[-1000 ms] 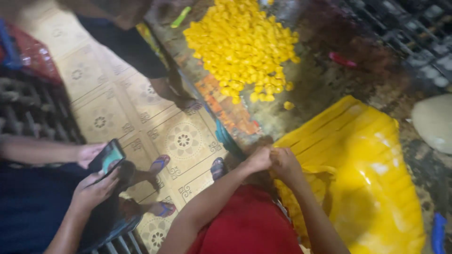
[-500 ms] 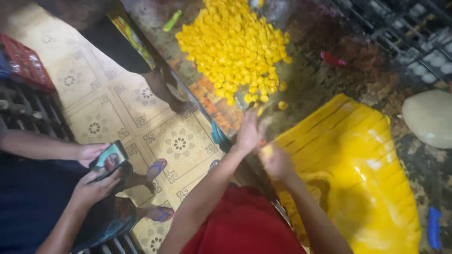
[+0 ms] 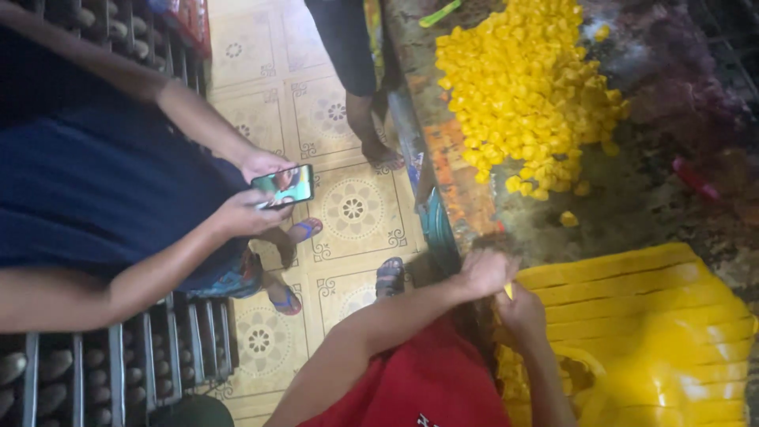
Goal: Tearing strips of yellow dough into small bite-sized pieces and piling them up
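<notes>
My left hand [image 3: 485, 273] and my right hand [image 3: 522, 311] meet above the near edge of a yellow plastic sack [image 3: 656, 332]. A small yellow piece [image 3: 508, 291] shows between them, and both hands have their fingers curled on it. A big pile of small yellow pieces [image 3: 526, 87] lies on the dark worktop [image 3: 656, 198] beyond my hands. One loose piece [image 3: 568, 219] sits apart from the pile, nearer to me. My red shirt fills the bottom of the view.
Another person in dark blue sits at left holding a phone [image 3: 283, 186] in both hands. A third person's bare leg [image 3: 368, 119] stands by the worktop edge. Dark trays [image 3: 95, 372] with round items line the left side. The floor [image 3: 348, 209] is patterned tile.
My left hand, stretched toward the pile half a second ago, has come back against my right hand. The view has swung left, so the person with the phone fills more of it.
</notes>
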